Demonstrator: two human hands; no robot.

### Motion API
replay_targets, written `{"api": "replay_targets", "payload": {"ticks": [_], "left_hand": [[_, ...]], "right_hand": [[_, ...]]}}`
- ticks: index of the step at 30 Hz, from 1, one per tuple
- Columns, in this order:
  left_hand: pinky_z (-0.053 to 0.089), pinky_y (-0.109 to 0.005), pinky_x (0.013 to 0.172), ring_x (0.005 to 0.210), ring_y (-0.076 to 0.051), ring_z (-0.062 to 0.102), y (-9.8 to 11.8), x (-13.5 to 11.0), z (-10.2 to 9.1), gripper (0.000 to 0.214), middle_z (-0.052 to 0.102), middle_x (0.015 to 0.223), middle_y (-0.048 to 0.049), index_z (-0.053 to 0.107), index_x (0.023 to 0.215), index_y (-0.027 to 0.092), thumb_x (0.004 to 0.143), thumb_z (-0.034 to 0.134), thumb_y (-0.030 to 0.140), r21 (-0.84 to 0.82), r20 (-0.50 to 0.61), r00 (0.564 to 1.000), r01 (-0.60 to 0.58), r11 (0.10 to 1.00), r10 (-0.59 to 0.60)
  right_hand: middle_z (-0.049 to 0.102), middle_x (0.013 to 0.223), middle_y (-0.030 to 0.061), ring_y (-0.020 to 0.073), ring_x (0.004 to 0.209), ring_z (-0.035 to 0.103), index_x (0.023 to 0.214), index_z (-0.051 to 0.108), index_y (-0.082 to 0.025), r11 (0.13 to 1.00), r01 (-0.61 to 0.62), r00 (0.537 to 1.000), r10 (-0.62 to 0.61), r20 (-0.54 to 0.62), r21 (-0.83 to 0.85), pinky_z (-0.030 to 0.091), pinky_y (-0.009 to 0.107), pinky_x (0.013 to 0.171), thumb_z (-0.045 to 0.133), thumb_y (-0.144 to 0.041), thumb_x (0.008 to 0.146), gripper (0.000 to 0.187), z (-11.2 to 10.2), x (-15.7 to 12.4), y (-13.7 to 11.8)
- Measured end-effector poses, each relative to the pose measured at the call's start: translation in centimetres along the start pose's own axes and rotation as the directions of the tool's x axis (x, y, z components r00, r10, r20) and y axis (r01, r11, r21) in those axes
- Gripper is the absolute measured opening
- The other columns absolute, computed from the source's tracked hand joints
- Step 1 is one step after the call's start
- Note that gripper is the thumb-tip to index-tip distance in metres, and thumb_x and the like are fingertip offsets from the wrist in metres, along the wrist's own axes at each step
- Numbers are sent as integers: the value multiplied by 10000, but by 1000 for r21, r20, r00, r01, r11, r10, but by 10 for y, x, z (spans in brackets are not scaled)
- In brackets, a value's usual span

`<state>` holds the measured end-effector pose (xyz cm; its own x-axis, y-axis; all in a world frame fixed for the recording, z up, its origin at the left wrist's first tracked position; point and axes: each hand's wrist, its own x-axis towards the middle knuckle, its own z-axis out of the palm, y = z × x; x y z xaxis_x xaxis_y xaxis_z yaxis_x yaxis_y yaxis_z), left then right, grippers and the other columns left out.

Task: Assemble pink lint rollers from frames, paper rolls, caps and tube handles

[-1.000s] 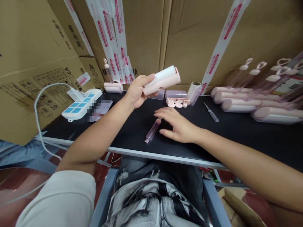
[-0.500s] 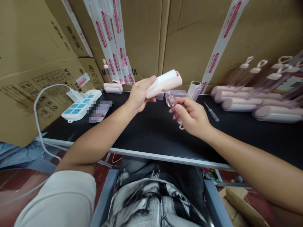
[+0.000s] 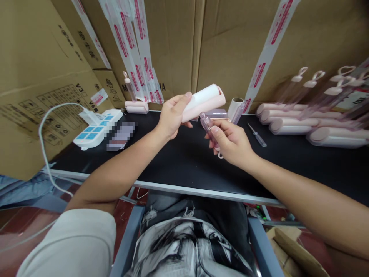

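Note:
My left hand (image 3: 170, 116) grips a pink lint roller case (image 3: 205, 102) with a white roll in it, held above the black table (image 3: 178, 161) and tilted up to the right. My right hand (image 3: 230, 141) holds a clear pink handle (image 3: 208, 125) upright, its top end close under the case's lower edge. Whether the handle touches the case I cannot tell.
Finished pink rollers (image 3: 291, 125) lie in a row at the right, clear handles (image 3: 300, 82) leaning on cardboard boxes behind. A small screwdriver (image 3: 257, 135), a white roll (image 3: 235, 107), a power strip (image 3: 96, 127) and another pink roller (image 3: 136, 106) lie on the table.
My right hand picked the clear pink handle up off the table and brought it up near the case in my left hand. The left hand has barely moved.

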<state>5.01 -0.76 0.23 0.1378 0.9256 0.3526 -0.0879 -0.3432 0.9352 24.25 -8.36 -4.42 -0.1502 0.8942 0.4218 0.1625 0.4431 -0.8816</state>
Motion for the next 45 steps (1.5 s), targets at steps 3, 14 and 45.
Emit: {"api": "replay_targets", "payload": {"ticks": [3, 14, 45], "left_hand": [[502, -211, 445, 675, -171, 740, 0, -1, -1, 569, 735, 844, -29, 699, 1141, 184, 881, 778, 683, 14, 22, 999, -28, 1000, 27], [474, -228, 440, 594, -118, 645, -7, -4, 3, 618, 739, 938, -44, 701, 1184, 175, 777, 912, 588, 108, 36, 995, -92, 990, 89], [473, -462, 1200, 1334, -294, 659, -40, 100, -30, 415, 734, 1414, -101, 729, 1353, 220, 945, 676, 275, 910, 299, 952, -261, 323, -72]], "right_hand": [[682, 862, 20, 126, 551, 612, 1221, 670, -214, 996, 26, 1000, -26, -6, -89, 478, 237, 437, 578, -598, 1062, 426, -1, 0, 4], [711, 916, 58, 186, 636, 639, 1318, 683, -236, 956, 60, 998, -65, -9, -286, 513, 317, 579, 509, -507, 1098, 390, -1, -2, 7], [651, 807, 6, 143, 526, 574, 1202, 666, -249, 999, 6, 941, 10, -337, 46, 461, 246, 372, 684, -531, 984, 356, -27, 28, 7]]}}
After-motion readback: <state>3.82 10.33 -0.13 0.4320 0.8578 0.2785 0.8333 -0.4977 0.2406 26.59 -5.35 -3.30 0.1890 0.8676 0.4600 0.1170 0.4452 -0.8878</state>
